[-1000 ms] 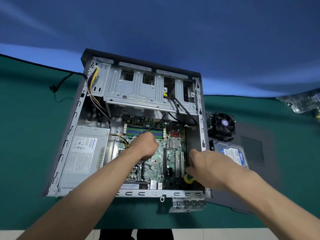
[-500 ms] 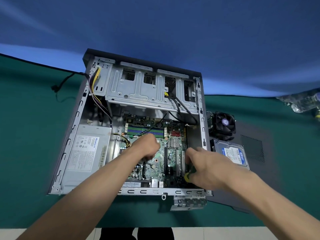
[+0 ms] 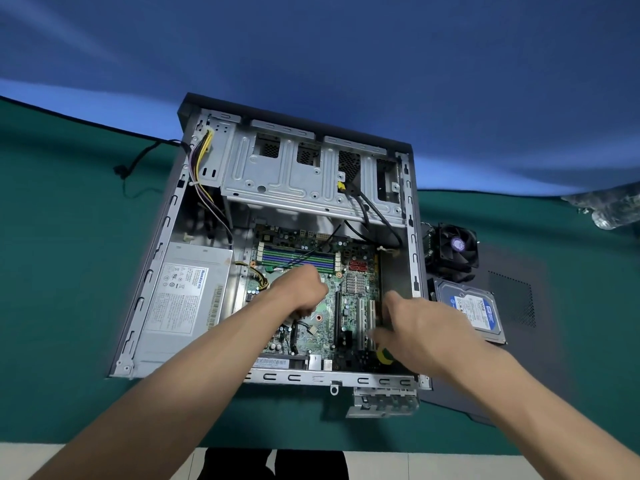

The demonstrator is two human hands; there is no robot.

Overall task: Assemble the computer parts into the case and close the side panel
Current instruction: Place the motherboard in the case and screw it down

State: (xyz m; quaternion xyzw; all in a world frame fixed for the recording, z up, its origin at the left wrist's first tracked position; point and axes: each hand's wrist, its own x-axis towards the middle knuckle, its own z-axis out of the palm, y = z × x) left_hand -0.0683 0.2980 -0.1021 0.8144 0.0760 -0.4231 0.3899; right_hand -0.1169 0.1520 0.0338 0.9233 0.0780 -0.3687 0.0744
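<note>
Right hand (image 3: 419,327): over the motherboard's near right corner, fingers curled round a yellow-handled tool (image 3: 384,355). Left hand (image 3: 301,289): clenched, knuckles on the motherboard (image 3: 346,306); contents unclear. Case (image 3: 152,271), open on the worktop (image 3: 69,271): holds motherboard and power supply (image 3: 187,296); drive cage (image 3: 287,178) empty. Outside, right: hard drive (image 3: 474,313), cooler fan (image 3: 453,247), side panel (image 3: 554,306). Judged roughly midway.
</note>
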